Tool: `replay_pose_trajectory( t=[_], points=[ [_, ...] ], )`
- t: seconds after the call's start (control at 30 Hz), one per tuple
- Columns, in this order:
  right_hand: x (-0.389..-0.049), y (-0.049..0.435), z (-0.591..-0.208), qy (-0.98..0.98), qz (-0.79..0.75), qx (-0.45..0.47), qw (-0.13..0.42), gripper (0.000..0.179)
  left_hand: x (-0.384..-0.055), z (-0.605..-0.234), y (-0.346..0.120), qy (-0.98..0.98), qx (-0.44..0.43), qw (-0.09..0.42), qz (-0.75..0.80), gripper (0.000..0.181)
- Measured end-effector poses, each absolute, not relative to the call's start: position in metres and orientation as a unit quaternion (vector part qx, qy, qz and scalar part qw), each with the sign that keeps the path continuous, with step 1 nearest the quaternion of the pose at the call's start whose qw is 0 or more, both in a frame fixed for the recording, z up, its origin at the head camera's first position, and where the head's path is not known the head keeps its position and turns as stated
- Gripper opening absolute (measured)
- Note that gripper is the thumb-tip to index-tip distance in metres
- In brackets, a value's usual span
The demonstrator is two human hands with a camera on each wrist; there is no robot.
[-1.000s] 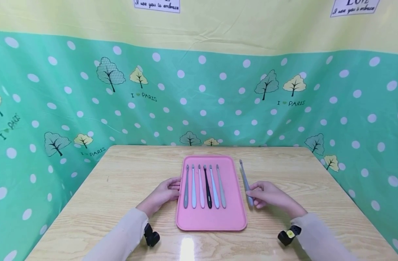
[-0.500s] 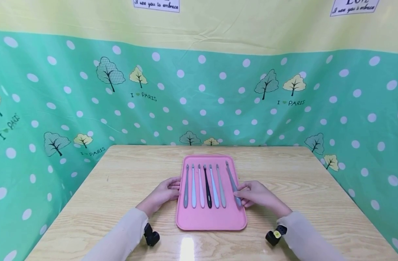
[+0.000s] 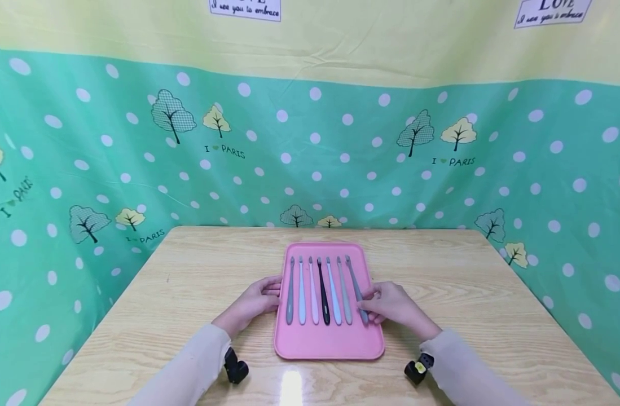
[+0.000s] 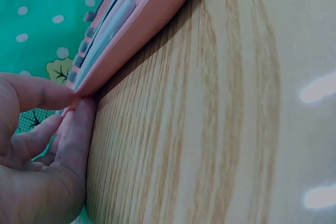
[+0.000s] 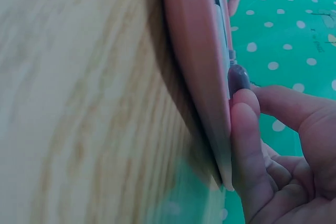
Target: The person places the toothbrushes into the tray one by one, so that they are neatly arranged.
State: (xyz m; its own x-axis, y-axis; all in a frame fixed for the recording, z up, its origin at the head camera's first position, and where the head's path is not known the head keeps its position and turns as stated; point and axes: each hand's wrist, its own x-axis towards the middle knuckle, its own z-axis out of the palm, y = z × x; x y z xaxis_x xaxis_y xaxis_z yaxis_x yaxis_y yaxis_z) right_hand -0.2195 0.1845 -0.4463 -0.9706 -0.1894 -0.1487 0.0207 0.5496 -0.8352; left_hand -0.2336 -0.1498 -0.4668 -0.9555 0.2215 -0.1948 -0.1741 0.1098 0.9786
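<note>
A pink tray (image 3: 330, 343) bears a row of slim toothbrushes lying side by side, heads toward the far end. Among them are a black toothbrush (image 3: 323, 293), a pink toothbrush (image 3: 313, 293) and several in grey and pale blue. My right hand (image 3: 391, 304) pinches the handle of a dark grey toothbrush (image 3: 354, 282) over the tray's right side; in the right wrist view its rounded handle end (image 5: 239, 77) shows between thumb and finger. At the tray's left rim, my left hand (image 3: 256, 299) pinches the edge, thumb and fingers (image 4: 79, 129) meeting there in the left wrist view.
The tray lies mid-table on a light wood-grain table (image 3: 208, 254). A green polka-dot curtain (image 3: 315, 141) hangs behind and at both sides. Each wrist wears a small black camera, such as the left camera (image 3: 235, 366).
My right hand has carried the dark grey toothbrush leftward, from the table right of the tray to beside the row on it. The left hand has stayed at the rim.
</note>
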Motion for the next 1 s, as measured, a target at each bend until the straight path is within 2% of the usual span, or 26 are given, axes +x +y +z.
replay_pose_trajectory(
  t=[0.27, 0.67, 1.0],
  points=[
    [-0.2193, 0.1794, -0.4462, 0.886, -0.452, -0.053, 0.091, 0.027, -0.2347, -0.4668, -0.1494, 0.731, 0.009, 0.146, 0.667, 0.064],
    [-0.2219, 0.1762, -0.4462, 0.89, -0.443, -0.06, 0.088, 0.027, -0.2334, -0.4667, -0.1496, 0.728, 0.014, 0.145, 0.67, 0.064],
    [-0.2207, 0.1773, -0.4459, 0.887, -0.446, -0.065, 0.098, 0.036, -0.2315, -0.4652, -0.1498, 0.722, 0.012, 0.147, 0.676, 0.067]
  ],
)
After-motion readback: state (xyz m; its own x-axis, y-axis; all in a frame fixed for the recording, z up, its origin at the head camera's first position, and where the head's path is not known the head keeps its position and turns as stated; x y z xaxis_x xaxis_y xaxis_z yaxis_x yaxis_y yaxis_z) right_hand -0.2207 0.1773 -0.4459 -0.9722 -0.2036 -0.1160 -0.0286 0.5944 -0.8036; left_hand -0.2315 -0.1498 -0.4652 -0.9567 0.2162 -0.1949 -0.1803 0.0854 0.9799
